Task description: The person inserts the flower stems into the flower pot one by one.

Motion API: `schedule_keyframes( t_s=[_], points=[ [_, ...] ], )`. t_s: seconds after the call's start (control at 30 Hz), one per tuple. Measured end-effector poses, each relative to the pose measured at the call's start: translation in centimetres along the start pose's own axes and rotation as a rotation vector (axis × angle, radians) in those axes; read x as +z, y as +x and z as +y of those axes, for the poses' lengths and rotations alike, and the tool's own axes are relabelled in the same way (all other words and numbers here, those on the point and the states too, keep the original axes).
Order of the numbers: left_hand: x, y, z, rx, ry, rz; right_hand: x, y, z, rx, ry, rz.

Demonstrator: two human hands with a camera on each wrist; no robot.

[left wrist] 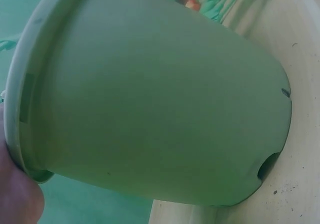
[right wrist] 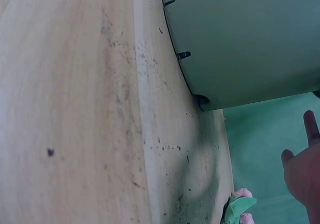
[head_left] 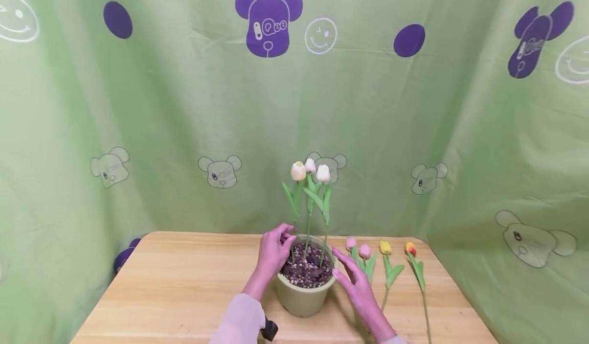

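Note:
A green pot filled with dark, speckled soil holds three upright pale tulips, among them a cream one on the left and a white one on the right. My left hand is at the pot's left rim, fingers loosely bent beside the cream tulip's stem; whether they touch it is hard to see. My right hand is by the right rim with fingers spread, holding nothing. The left wrist view is mostly filled by the pot's side. Apart from the pot, the right hand shows in its wrist view.
Right of the pot lie pink tulips, a yellow tulip and a red-orange tulip on the wooden table. Soil crumbs dot the tabletop. A green printed curtain hangs behind and along both sides.

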State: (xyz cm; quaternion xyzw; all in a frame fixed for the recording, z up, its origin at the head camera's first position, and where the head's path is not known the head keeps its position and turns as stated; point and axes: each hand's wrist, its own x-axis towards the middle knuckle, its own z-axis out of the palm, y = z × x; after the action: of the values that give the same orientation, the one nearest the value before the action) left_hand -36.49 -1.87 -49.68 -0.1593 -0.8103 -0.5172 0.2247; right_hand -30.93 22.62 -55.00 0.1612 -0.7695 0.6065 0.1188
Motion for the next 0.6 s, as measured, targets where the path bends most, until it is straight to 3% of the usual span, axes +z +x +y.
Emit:
schedule_keyframes(
  t_s=[0.37, 0.6],
  points=[
    [-0.22, 0.09, -0.07, 0.021, 0.026, 0.024, -0.04, 0.42, -0.05, -0.006, -0.033, -0.007],
    [0.02, -0.24, 0.03, 0.001, 0.018, 0.05, -0.16, 0.09, 0.01, -0.01, -0.03, -0.011]
  ],
)
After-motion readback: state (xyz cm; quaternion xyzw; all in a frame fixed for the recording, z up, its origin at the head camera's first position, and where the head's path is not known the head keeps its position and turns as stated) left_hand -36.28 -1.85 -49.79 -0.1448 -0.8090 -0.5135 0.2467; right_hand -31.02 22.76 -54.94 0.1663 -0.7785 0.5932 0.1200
